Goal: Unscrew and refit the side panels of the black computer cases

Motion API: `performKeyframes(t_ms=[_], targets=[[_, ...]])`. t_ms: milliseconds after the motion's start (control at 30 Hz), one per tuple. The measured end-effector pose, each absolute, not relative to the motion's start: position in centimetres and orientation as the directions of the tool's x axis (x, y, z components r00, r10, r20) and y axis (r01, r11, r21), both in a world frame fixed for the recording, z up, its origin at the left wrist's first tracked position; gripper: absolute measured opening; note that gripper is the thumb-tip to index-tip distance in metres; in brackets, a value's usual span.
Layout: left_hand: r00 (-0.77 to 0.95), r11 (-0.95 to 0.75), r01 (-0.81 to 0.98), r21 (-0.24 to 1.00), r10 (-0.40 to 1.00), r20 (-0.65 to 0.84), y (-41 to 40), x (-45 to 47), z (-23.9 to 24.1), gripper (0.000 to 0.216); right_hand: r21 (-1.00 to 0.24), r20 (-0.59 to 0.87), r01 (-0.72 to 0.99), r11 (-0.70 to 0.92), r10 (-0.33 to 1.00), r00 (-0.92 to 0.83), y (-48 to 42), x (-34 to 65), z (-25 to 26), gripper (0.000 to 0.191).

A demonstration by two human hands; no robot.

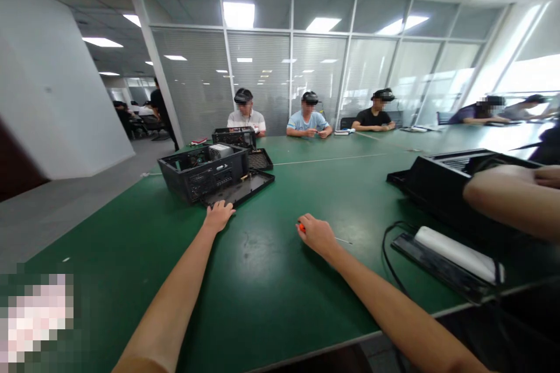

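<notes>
My left hand (219, 217) lies at the near edge of a black computer side panel (247, 187), touching it with its fingers apart. Beside and partly over that panel stands an open black computer case (203, 172) with a silver power supply (221, 152) showing inside. Closed around the orange handle of a screwdriver (301, 227), my right hand (317, 234) rests low over the green table. The thin metal shaft sticks out to the right, below the wrist. Most of the handle is hidden by my fingers.
A second open case (235, 137) stands behind the first, with another dark panel (260, 158) nearby. At right, a co-worker's arm (511, 195) reaches over a black case (455, 186). A power strip (437, 262) with a cable lies close to my right forearm. Several people sit across the green table (271, 280).
</notes>
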State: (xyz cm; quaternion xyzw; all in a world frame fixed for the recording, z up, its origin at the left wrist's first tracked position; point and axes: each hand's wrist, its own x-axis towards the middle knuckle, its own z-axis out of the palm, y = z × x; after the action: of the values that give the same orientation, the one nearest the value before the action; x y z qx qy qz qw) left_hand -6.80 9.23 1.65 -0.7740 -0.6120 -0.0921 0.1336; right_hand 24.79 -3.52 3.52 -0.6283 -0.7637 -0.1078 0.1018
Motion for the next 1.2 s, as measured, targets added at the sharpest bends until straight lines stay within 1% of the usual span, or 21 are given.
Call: performKeyframes(t_ms=[200, 367, 433, 533, 600, 700, 800, 900, 1000, 1067, 1133, 1200], targets=[[0.204, -0.199, 0.979, -0.047, 0.938, 0.281, 11.6, -8.2, 1.4, 0.025, 0.017, 0.299, 0.987, 0.157, 0.941, -0.155, -3.3, 25.3, 3.8, 0.034], [0.263, -0.249, 0.965, -0.086, 0.915, 0.307, 12.3, -8.9, 1.0, 0.027, 0.009, 0.285, 0.985, 0.175, 0.943, -0.17, -3.1, 25.3, 3.4, 0.034], [0.242, -0.219, 0.97, -0.103, 0.903, 0.356, 12.1, -8.8, 0.9, 0.025, 0.012, 0.274, 0.984, 0.175, 0.946, -0.172, -3.0, 25.2, 3.4, 0.034], [0.226, -0.176, 0.973, -0.146, 0.851, 0.475, 11.0, -8.2, 1.0, 0.024, 0.025, 0.253, 0.983, 0.181, 0.95, -0.182, -2.9, 25.0, 3.3, 0.035], [0.281, -0.212, 0.958, -0.192, 0.814, 0.508, 9.7, -7.4, 1.2, 0.024, 0.032, 0.24, 0.98, 0.195, 0.951, -0.197, -2.8, 24.8, 3.1, 0.036], [0.449, -0.382, 0.894, -0.235, 0.752, 0.482, 6.8, -5.5, 1.2, 0.021, 0.052, 0.213, 0.975, 0.218, 0.951, -0.224, -2.8, 24.2, 2.8, 0.037], [0.587, -0.564, 0.8, -0.207, 0.659, 0.471, 3.4, -2.8, 0.6, 0.019, 0.092, 0.188, 0.961, 0.26, 0.944, -0.273, -2.9, 23.5, 2.4, 0.038], [0.654, -0.666, 0.725, -0.177, 0.584, 0.481, 0.5, -0.3, 0.0, 0.018, 0.128, 0.205, 0.941, 0.315, 0.919, -0.336, -3.4, 22.7, 2.1, 0.038], [0.658, -0.698, 0.703, -0.132, 0.57, 0.492, -1.1, 0.9, -0.2, 0.019, 0.165, 0.22, 0.907, 0.387, 0.882, -0.416, -3.8, 21.3, 2.4, 0.036], [0.627, -0.696, 0.714, -0.074, 0.59, 0.509, -1.3, 0.9, -0.1, 0.019, 0.189, 0.201, 0.869, 0.458, 0.848, -0.49, -4.0, 20.0, 2.8, 0.033], [0.59, -0.69, 0.723, -0.005, 0.614, 0.524, -1.2, 0.5, 0.0, 0.019, 0.193, 0.187, 0.842, 0.505, 0.823, -0.536, -4.1, 18.5, 3.0, 0.032], [0.572, -0.697, 0.716, 0.052, 0.627, 0.528, -0.8, 0.0, 0.0, 0.018, 0.176, 0.199, 0.84, 0.512, 0.818, -0.54, -4.3, 17.2, 3.1, 0.033]])
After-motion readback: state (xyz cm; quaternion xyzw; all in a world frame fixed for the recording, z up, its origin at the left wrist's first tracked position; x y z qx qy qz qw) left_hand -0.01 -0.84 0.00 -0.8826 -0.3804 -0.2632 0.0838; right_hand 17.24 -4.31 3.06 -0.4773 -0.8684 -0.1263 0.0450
